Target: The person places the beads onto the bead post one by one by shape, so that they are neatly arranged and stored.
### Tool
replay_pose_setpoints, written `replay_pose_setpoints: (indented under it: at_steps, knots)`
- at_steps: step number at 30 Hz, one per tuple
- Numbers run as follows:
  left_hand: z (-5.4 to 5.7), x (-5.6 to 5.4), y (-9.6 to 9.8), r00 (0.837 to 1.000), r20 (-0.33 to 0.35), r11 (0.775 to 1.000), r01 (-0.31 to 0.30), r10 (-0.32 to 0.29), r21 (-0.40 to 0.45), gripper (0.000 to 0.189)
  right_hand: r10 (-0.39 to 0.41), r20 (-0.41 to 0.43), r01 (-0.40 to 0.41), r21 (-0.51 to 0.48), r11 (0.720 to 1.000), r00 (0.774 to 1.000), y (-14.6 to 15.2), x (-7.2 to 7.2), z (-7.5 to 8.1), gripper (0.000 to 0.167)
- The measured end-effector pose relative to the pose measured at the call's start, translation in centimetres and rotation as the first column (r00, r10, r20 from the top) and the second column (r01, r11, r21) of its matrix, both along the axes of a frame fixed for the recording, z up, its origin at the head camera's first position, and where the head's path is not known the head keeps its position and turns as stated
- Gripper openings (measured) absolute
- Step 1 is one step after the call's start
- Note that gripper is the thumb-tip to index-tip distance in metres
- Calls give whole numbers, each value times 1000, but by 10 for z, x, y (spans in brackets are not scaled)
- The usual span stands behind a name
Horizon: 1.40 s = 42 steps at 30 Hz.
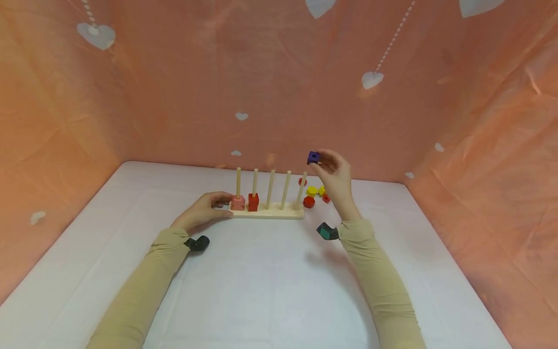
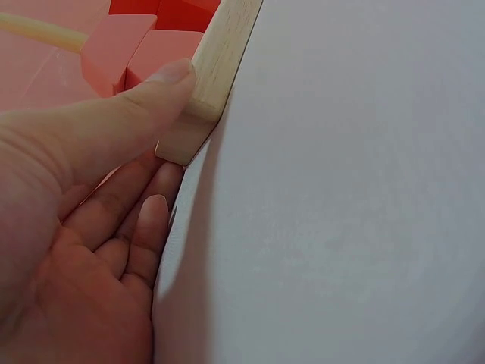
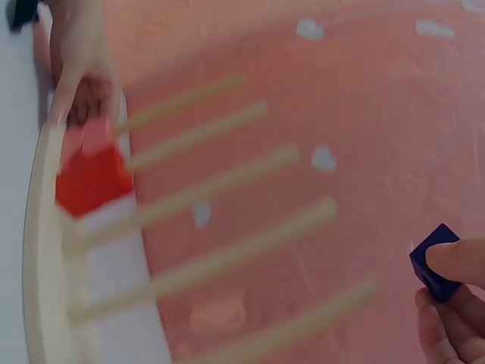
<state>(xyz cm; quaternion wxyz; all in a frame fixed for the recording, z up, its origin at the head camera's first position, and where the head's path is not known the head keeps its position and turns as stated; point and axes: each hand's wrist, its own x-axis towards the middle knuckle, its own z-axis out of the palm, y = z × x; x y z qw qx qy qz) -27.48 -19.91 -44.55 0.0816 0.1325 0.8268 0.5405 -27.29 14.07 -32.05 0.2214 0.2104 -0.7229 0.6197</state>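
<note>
Holding a purple block (image 1: 313,157) near the end peg (image 1: 302,190), not touching

Pinching the block between thumb and fingertips of the right hand (image 1: 335,175); placed, in the head view, at about 1 o'clock from the tip of that peg, far nearer the right hand than the left. Gripping the 9 o'clock end of a wooden stand (image 1: 267,213) with the left hand (image 1: 205,208), thumb on the near edge, other fingers loosely bent. Stretched from 9 to 3 o'clock along the stand's long axis, with pink block (image 1: 237,203) and red block (image 1: 253,202) on 2 of 5 pegs. Partly hidden behind the right hand: loose pieces (image 1: 311,191). Blurred in the right wrist view: pegs. Cannot tell exact depth between block and peg
</note>
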Motion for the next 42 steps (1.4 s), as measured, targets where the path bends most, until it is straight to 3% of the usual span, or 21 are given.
replay_pose_setpoints:
  at_steps: [6, 17, 25, 33, 42]
  knots:
    - [2, 0, -2, 999, -49, 1000, 15, -15, -4, 60, 89, -44, -88, 17, 996, 995, -26, -8, 3, 35]
    - [4, -1, 0, 1000, -18, 1000, 2, -2, -8, 59, 261, -5, -261, 64, 963, 965, -71, 14, 14, 35]
    - [5, -1, 0, 1000, -21, 1000, 5, -5, -31, 59, 255, -37, -247, 149, 958, 966, -84, -8, -10, 36]
    - [1, 0, -2, 1000, -7, 1000, 3, -4, -22, 60, 274, 9, -272, 146, 951, 962, -96, 11, -2, 33]
    - [1, -2, -2, 1000, 2, 999, 7, -7, -40, 62, 261, 94, -274, 177, 945, 961, -98, 12, -4, 33]
